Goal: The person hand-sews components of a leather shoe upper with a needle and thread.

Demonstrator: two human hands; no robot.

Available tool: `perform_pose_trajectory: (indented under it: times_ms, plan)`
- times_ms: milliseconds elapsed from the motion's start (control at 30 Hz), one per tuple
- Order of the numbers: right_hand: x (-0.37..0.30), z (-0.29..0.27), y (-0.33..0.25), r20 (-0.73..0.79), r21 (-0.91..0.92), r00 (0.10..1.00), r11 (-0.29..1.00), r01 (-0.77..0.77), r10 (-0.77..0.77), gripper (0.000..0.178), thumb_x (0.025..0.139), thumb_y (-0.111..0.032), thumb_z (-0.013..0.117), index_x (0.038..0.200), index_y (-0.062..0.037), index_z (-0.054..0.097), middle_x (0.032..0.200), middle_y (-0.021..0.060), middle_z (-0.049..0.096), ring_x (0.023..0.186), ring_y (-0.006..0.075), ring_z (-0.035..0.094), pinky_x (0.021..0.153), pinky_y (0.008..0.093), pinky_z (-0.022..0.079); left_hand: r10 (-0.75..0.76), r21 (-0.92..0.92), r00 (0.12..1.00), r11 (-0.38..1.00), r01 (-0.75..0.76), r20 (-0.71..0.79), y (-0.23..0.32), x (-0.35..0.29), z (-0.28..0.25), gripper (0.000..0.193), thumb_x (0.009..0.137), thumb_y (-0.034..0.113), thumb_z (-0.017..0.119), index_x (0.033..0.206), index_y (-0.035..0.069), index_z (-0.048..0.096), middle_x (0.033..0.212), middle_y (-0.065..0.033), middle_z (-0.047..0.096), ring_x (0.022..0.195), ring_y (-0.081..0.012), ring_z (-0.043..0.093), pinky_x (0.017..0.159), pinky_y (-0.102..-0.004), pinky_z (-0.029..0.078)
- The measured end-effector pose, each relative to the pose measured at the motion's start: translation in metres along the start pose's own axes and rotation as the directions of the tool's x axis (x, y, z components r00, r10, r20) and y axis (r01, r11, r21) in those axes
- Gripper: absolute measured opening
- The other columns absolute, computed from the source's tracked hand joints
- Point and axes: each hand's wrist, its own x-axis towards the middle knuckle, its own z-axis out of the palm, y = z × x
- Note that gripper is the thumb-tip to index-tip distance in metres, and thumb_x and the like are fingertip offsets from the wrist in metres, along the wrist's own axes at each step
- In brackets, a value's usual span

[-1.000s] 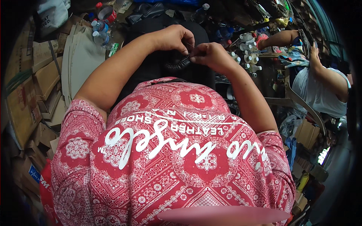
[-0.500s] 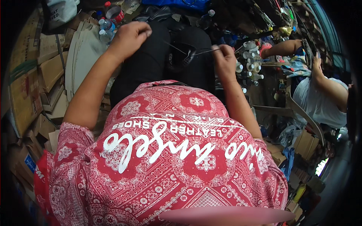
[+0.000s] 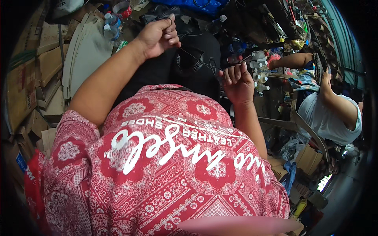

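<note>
A black shoe-like piece with stitches along its curved rim rests between my thighs; the rest of it merges with my black trousers. Black thread runs from its rim up to my left hand, whose fingers are curled around the strand, left of and beyond the piece. On the other side, my right hand is closed with the thread at its thumb, and a small slack loop hangs beside it. A thin dark tool sticks up from the right fingers; its kind is unclear.
Flattened cardboard and a pale board stack up at left. Plastic bottles stand beyond them, more bottles at right. Another person in a white shirt sits at far right, near a curved wooden piece.
My left hand has moved right and farther away, and its fingers have curled around the thread. My right hand has shifted slightly and turned; the thread beside it has slackened into a loop.
</note>
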Motion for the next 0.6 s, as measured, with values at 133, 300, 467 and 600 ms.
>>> perform_pose_trajectory:
  times_ms: [133, 300, 467, 600]
  plan:
    - [-0.011, -0.001, -0.009, -0.132, -0.366, 0.991, 0.931, -0.014, -0.037, 0.031, 0.095, -0.029, 0.05, 0.085, -0.0022, 0.062, 0.085, 0.0078, 0.065, 0.087, 0.0195, 0.061, 0.082, 0.034, 0.046, 0.01, 0.614, 0.999, 0.789, -0.031, 0.037, 0.038, -0.01, -0.022, 0.027, 0.095, 0.029, 0.048, 0.091, 0.006, 0.061, 0.093, -0.007, 0.065, 0.089, -0.0218, 0.063, 0.088, -0.0396, 0.048]
    - [-0.035, -0.043, -0.03, -0.229, -0.922, 0.935, 0.369, -0.12, -0.27, 0.025, 0.091, -0.024, 0.057, 0.107, -0.007, 0.067, 0.093, 0.0028, 0.067, 0.086, 0.013, 0.059, 0.078, 0.0261, 0.045, 0.204, 0.986, 0.971, 0.076, -0.146, 0.128, 0.067, -0.063, -0.036, 0.027, 0.093, 0.024, 0.052, 0.109, 0.006, 0.063, 0.101, -0.0049, 0.065, 0.093, -0.0158, 0.062, 0.087, -0.0312, 0.046]
    - [-0.064, -0.048, -0.073, -0.472, -0.596, 0.868, -0.671, -0.441, -0.151, 0.035, 0.075, -0.039, 0.07, 0.106, -0.023, 0.068, 0.109, 0.0038, 0.062, 0.106, 0.0249, 0.055, 0.093, 0.0442, 0.033, 0.445, 0.894, 0.838, 0.435, 0.105, -0.315, 0.104, -0.116, -0.087, 0.027, 0.091, 0.02, 0.051, 0.113, 0.01, 0.063, 0.102, -0.0043, 0.064, 0.077, -0.0079, 0.052, 0.075, -0.0235, 0.045]
    - [-0.051, -0.065, -0.093, -0.26, -0.941, 0.929, -0.146, -0.305, -0.265, 0.042, 0.077, -0.028, 0.07, 0.114, -0.0088, 0.063, 0.113, 0.013, 0.058, 0.103, 0.0253, 0.057, 0.085, 0.0357, 0.045, 0.476, 0.926, 0.832, 0.362, 0.11, -0.285, 0.093, -0.11, -0.09, 0.024, 0.093, 0.018, 0.048, 0.108, 0.008, 0.064, 0.101, -0.0061, 0.065, 0.073, -0.0092, 0.052, 0.074, -0.0241, 0.045]
